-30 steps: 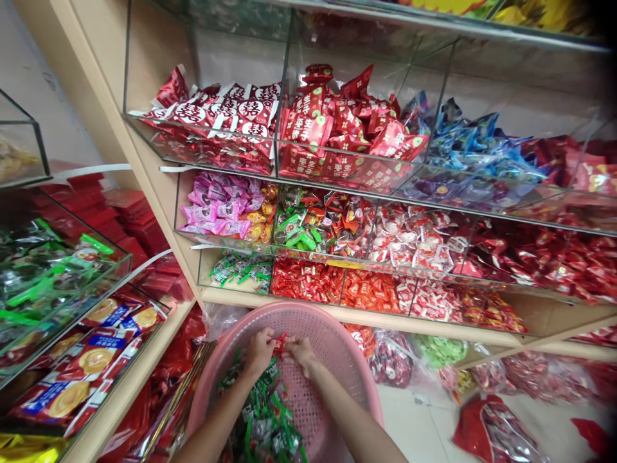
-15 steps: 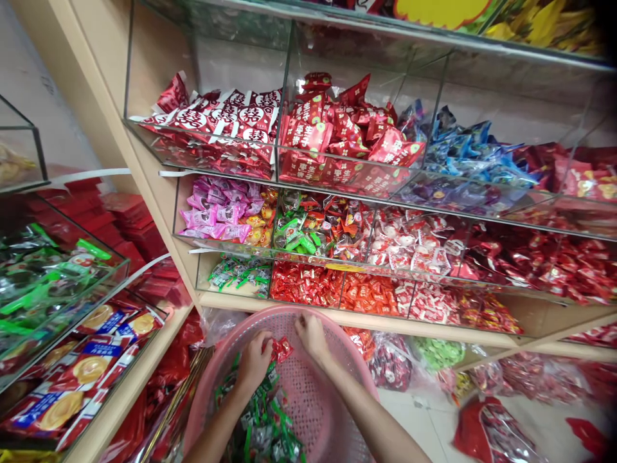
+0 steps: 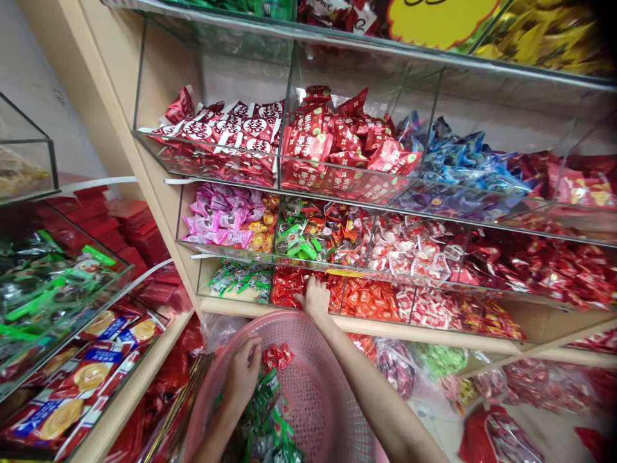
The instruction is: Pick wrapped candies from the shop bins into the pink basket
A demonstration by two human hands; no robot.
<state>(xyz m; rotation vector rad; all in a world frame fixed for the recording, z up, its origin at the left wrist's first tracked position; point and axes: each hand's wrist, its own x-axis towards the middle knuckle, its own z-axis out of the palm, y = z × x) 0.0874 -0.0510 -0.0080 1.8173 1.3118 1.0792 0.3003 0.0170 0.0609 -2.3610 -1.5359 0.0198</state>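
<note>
The likeliest trouble, I'd judge, is spillage: the right hand [image 3: 316,298] is just beyond the far rim of the pink basket [image 3: 284,325], so any sweets slipping from its fingers could drop between that rim and the shelf [image 3: 366,326] — or miss the basket and end on the floor [image 3: 434,415] to its right. A mix-up is possible too, since the orange-red sweets [image 3: 369,299], beyond the basket's far rim and slightly right, differ little in colour and only a glass divider [image 3: 342,294] parts them. The right forearm [image 3: 371,379] crosses above the basket; leaning on the rim might tip it.

The loose red sweets [image 3: 288,285] lie past the basket's far rim, at the right hand's fingertips and beside them. That hand is bent over them, and I cannot tell whether it has gripped any. The left hand [image 3: 243,370] is over the basket's left side, half open with fingers loosely curved and nothing visible in it. Just beside its fingertips, inside the basket, sits a small red heap [image 3: 279,355] — next to the green-wrapped sweets [image 3: 274,418] filling the basket's nearer part.
</note>
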